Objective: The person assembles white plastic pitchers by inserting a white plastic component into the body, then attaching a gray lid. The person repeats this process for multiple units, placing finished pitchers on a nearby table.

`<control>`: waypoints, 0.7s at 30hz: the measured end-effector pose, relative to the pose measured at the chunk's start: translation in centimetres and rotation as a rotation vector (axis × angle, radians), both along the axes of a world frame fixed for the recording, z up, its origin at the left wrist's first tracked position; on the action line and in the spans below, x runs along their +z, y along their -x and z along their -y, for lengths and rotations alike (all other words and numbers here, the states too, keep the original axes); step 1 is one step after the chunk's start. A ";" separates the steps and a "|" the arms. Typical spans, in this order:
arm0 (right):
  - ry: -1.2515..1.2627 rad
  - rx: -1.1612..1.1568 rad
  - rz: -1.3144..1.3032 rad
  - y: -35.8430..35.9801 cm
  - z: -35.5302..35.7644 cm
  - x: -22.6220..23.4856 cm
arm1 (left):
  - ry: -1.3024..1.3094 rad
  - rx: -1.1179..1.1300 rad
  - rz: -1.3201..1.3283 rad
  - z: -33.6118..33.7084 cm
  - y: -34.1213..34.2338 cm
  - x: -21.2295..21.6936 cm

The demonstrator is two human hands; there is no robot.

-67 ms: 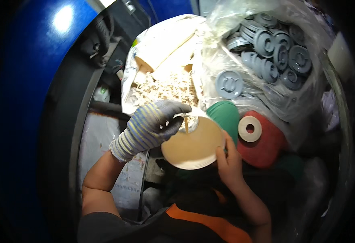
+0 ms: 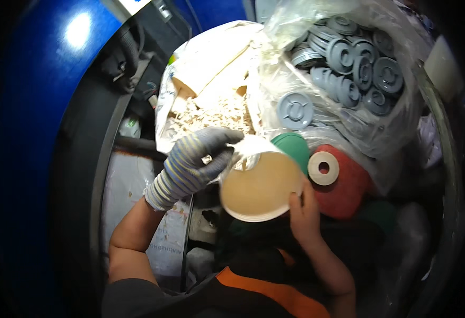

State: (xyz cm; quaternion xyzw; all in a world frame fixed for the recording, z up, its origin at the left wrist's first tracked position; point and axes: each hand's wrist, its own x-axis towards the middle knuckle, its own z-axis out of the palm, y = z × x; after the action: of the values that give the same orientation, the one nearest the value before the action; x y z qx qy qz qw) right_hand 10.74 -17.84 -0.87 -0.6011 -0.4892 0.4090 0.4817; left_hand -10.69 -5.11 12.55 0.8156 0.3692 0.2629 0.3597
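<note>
A hollow cone (image 2: 261, 185), tan inside with a pale layered rim, tilts its wide mouth toward me; pale shavings show through the hole at its narrow end. My bare right hand (image 2: 305, 214) grips its rim on the right, thumb in front and the other fingers partly hidden behind. At its upper left is my left hand (image 2: 195, 159), in a striped grey knit glove. The gloved thumb and forefinger are spread, with nothing visible between them. Beyond lies a white sack (image 2: 163, 119) holding pale shavings (image 2: 216, 113) and a tan tube-like piece (image 2: 182, 87).
A clear plastic bag (image 2: 280, 69) at the back right holds several grey plastic discs (image 2: 388, 75); a lighter one (image 2: 295, 111) lies at its near side. Right of the cone are a green piece (image 2: 291, 146) and a red one (image 2: 343, 196) with a cream ring (image 2: 323, 168).
The cone has moved right with my right hand. My left hand has drawn slightly left, away from it. A thin strip by the gloved fingers no longer shows.
</note>
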 end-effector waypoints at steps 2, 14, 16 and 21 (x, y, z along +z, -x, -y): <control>-0.150 -0.278 -0.258 -0.9 1.3 -0.5 | 0.173 0.104 0.338 -1.2 -1.1 -2.9; 0.142 -0.532 -0.658 -7.8 9.5 -8.8 | -0.532 -0.411 0.327 0.4 -10.8 -3.4; -0.035 -0.595 -0.407 -8.5 9.1 -0.9 | -0.592 -0.386 0.138 2.0 -11.0 -3.9; -0.406 0.062 0.408 -7.2 7.4 4.9 | -0.094 -0.633 0.046 6.1 -12.1 -5.8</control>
State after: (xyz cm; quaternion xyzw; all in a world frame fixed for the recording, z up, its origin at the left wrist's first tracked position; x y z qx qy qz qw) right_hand 17.92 -25.28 3.99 -0.5467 -0.6662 0.1880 0.4711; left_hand 1.38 -11.24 6.73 0.8996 0.0762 0.1730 0.3937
